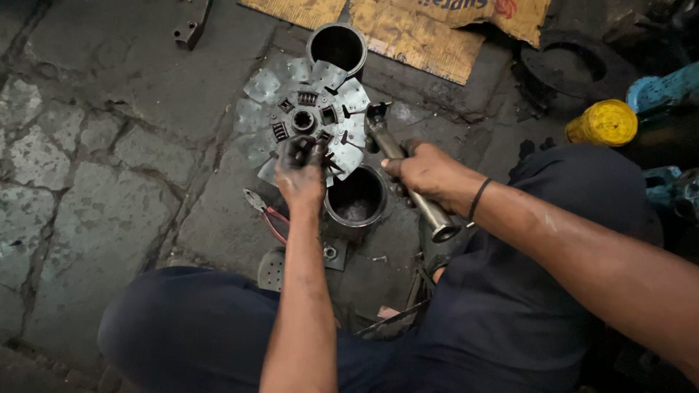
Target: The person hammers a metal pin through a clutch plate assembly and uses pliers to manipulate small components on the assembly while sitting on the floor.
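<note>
A round metal clutch disc (302, 116) with grey petal-like segments and a splined hub rests across two dark metal cylinders (355, 200) on the stone floor. My left hand (301, 171), black with grease, presses on the disc's near edge. My right hand (428, 172) grips a steel hammer (408, 175) by its tubular handle, its head near the disc's right side. A black band circles my right wrist.
Red-handled pliers (263, 212) lie on the floor left of the near cylinder. A small perforated part (271, 269) and a nut (330, 252) lie near my knees. Cardboard (408, 33), a yellow can (603, 122), a black ring (575, 62) and blue machinery (666, 87) sit at the back right.
</note>
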